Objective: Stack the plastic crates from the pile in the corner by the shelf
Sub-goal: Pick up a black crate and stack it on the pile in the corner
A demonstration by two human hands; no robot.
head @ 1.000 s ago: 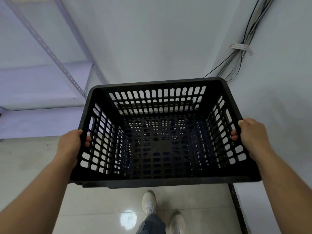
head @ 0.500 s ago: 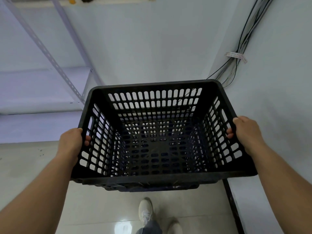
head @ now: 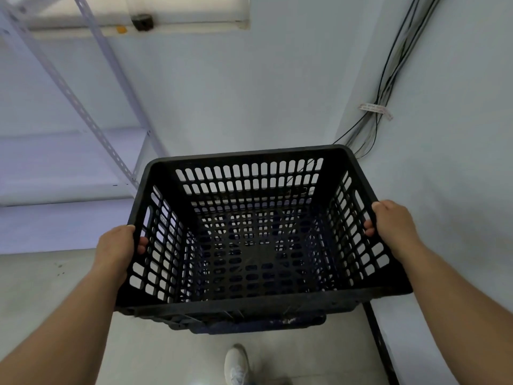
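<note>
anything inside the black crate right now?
No. The black crate is empty; only its slotted bottom shows between the left hand and right hand.

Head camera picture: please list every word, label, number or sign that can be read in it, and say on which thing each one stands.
No text can be read.
Paper tag wrapped around the bundle of cables on the wall: faint marks of print, too small and blurred to read.
Black crate held by the left hand and the right hand: no label or number visible.
Metal shelf upright: only punched holes, no writing.
</note>
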